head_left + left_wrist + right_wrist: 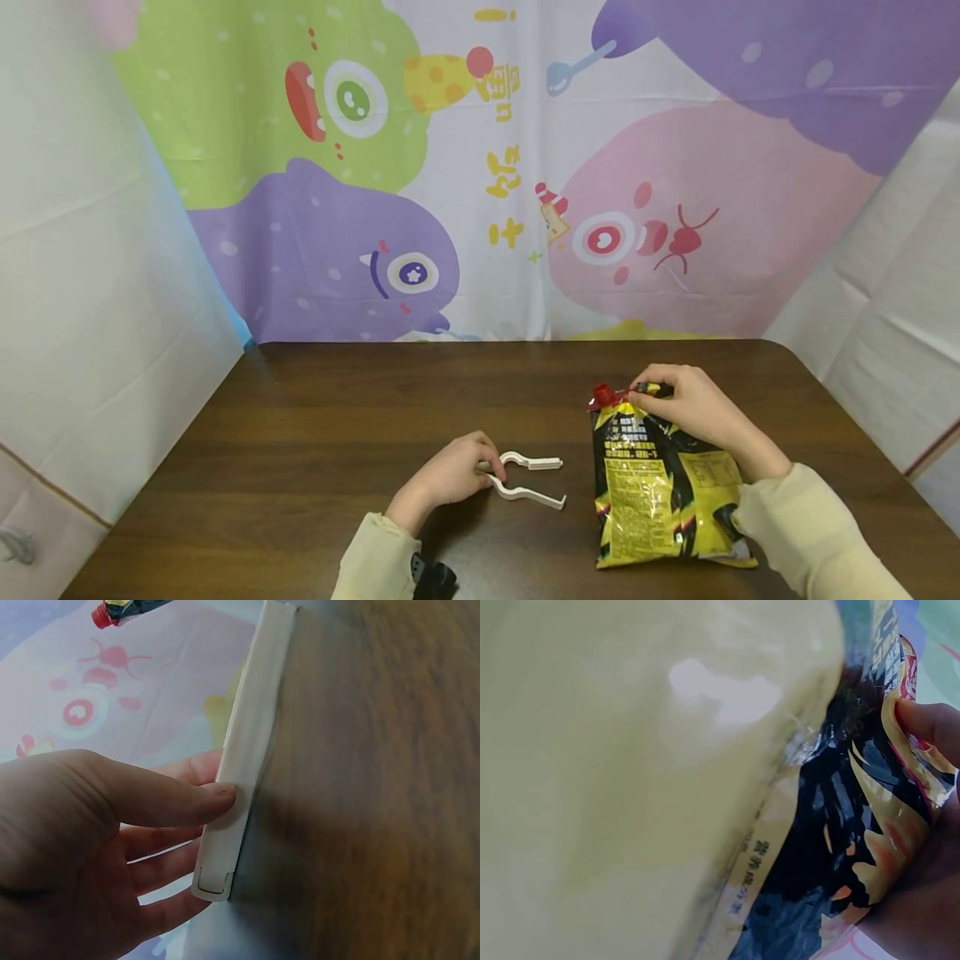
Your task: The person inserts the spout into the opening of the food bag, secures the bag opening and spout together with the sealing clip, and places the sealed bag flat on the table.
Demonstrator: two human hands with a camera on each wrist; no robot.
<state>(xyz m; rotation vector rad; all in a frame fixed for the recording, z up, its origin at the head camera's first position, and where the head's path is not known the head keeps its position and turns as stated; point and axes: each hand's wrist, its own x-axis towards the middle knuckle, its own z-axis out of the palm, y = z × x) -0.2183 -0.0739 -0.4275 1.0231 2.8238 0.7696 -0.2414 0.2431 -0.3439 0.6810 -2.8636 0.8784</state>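
Observation:
My left hand (453,471) pinches a white plastic bag clip (517,493) at its hinge end, low over the table left of the bag. Its two arms are spread apart and point right; the lower one ends in a small hook. In the left wrist view my thumb lies on the flat side of the clip (251,720). A shiny black and yellow snack bag (637,500) is on the right side of the table, printed panel facing me. At its top left corner sits a red spout cap (602,395). My right hand (697,404) pinches the bag's top edge.
The dark wooden table (315,450) runs back to a hanging cloth (495,292) printed with cartoon monsters. White cloth walls stand at both sides. A black camera mount (433,577) is strapped at my left wrist.

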